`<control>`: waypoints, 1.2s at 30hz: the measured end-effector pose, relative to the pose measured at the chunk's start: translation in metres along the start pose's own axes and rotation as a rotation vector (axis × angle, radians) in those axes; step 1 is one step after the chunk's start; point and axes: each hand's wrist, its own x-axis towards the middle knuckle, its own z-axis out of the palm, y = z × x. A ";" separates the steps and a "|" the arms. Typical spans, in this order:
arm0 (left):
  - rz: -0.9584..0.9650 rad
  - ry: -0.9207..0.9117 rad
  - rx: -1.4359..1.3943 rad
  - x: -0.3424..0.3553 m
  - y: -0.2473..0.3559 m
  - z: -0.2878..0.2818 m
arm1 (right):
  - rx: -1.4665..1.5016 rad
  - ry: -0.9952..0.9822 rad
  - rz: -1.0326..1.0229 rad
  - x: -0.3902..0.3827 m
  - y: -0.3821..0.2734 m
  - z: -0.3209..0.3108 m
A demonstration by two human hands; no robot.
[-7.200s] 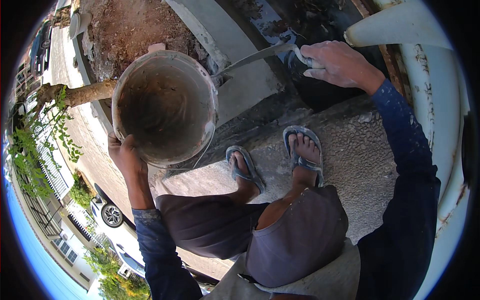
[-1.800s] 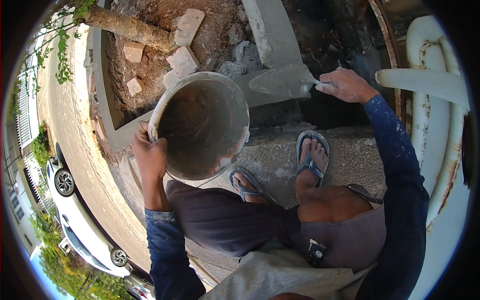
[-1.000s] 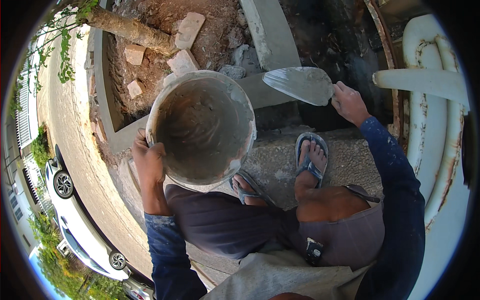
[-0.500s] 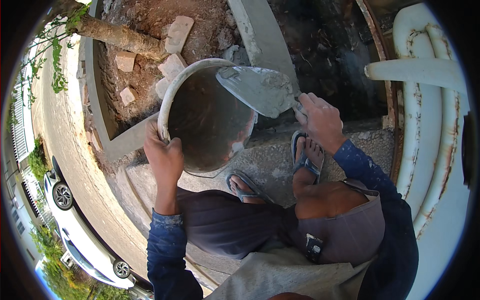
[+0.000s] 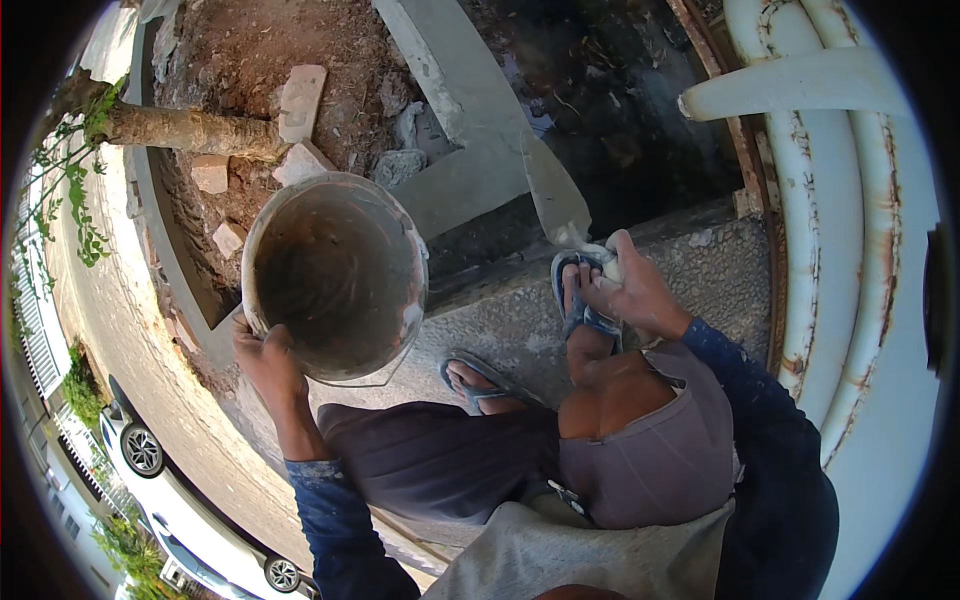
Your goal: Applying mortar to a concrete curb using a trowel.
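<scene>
Pinching the rim of the bucket (image 5: 400, 240), the left hand (image 5: 270, 365) sits left of centre in the frame, the bucket's mouth facing up. Right of centre, the right hand (image 5: 640, 287) wraps round the handle of the trowel (image 5: 556, 192), its blade pointing toward the upper middle, apart from the bucket.

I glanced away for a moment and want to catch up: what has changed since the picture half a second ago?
The trowel, which overlapped the mouth of the bucket in view, is now clear to its right, its tip pointing mainly away from the person instead of left. Nothing was grabbed or released: the right hand keeps the trowel, the left hand the bucket's rim.
</scene>
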 end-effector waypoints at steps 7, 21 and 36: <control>-0.001 -0.009 -0.153 0.011 -0.014 0.002 | 0.684 -0.180 0.467 0.003 0.021 0.079; -0.074 -0.008 -0.277 -0.001 -0.020 -0.007 | 0.831 0.250 0.145 0.049 0.010 0.243; -0.063 0.016 -0.290 0.004 -0.028 -0.009 | 1.047 0.126 0.217 0.042 -0.026 0.181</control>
